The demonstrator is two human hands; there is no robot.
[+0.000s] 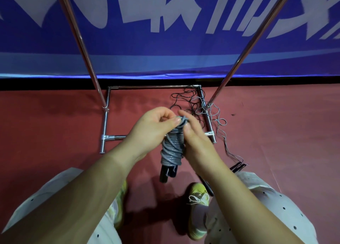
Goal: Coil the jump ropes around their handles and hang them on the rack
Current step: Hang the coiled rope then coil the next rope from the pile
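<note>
Grey rope [172, 148] on black handles [167, 173]; red floor [55, 124]; blue banner [165, 47] with white lettering; chrome rack [105, 122]; seemingly yellow-green shoes [197, 194].

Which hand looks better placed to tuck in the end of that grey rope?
Probably the left hand: its thumb and fingers already pinch the grey rope at the top of the coil. The right hand grips the coiled bundle from the side, steadying it above the black handles.

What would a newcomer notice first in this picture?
At the centre, the left hand and right hand grip a grey jump rope coiled round its black handles. Behind, loose ropes lie tangled over the metal rack base on the red floor, under a blue banner.
</note>
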